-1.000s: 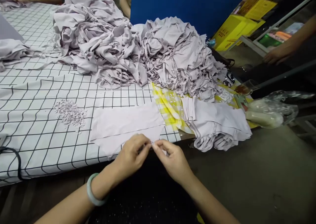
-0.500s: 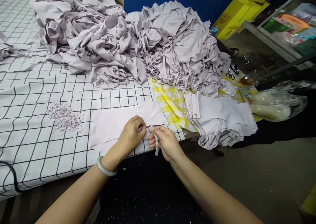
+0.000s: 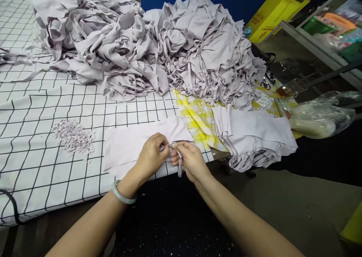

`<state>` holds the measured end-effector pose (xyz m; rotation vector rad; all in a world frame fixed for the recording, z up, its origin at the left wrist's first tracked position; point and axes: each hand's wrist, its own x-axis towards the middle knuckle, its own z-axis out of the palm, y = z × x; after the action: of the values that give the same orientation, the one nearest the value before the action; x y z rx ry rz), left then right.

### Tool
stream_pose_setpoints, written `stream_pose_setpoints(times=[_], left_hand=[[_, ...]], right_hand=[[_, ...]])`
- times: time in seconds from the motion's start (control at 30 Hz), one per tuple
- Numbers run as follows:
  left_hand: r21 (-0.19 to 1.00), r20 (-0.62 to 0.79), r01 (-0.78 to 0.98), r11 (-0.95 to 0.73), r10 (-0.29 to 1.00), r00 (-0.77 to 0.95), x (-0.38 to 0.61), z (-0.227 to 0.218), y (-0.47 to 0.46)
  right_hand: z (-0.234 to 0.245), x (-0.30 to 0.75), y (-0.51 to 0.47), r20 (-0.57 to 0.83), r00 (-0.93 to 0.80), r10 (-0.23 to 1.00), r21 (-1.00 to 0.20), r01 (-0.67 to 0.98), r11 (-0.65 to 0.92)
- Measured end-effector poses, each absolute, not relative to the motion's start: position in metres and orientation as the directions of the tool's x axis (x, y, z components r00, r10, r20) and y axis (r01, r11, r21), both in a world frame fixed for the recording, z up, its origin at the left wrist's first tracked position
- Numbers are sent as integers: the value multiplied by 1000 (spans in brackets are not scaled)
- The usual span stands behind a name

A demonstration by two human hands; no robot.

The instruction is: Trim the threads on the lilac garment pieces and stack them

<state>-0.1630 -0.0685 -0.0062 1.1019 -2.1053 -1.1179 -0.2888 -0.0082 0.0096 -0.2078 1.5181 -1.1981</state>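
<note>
My left hand (image 3: 152, 155), with a pale green bangle (image 3: 122, 193) on its wrist, and my right hand (image 3: 190, 159) meet fingertip to fingertip over the near edge of a flat pale lilac fabric piece (image 3: 127, 143). Both hands are closed in a pinch on a narrow lilac strap (image 3: 179, 165), whose loose end hangs down under my right hand. The fabric piece lies on the black-and-white checked tablecloth (image 3: 36, 166).
A big heap of lilac garments and straps (image 3: 147, 45) fills the back of the table. A folded lilac stack (image 3: 254, 136) lies right, on yellow checked cloth (image 3: 195, 117). Small fabric clippings (image 3: 73, 136) lie left. Clear plastic bags (image 3: 319, 117) sit at far right.
Both hands have moved forward from the table's near edge onto the flat fabric piece, still pinched together. The strap's loose end now hangs under my right hand.
</note>
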Motion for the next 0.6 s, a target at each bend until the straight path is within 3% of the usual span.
stream_pose_setpoints(times=[0.33, 0.6], left_hand=[[861, 62, -426, 277, -890, -453, -170, -5, -66], [870, 35, -421, 255, -885, -463, -169, -5, -66]], right_hand=[[9, -285, -6, -572, -417, -707, -804, 456, 382], [9, -287, -7, -591, -351, -726, -787, 448, 424]])
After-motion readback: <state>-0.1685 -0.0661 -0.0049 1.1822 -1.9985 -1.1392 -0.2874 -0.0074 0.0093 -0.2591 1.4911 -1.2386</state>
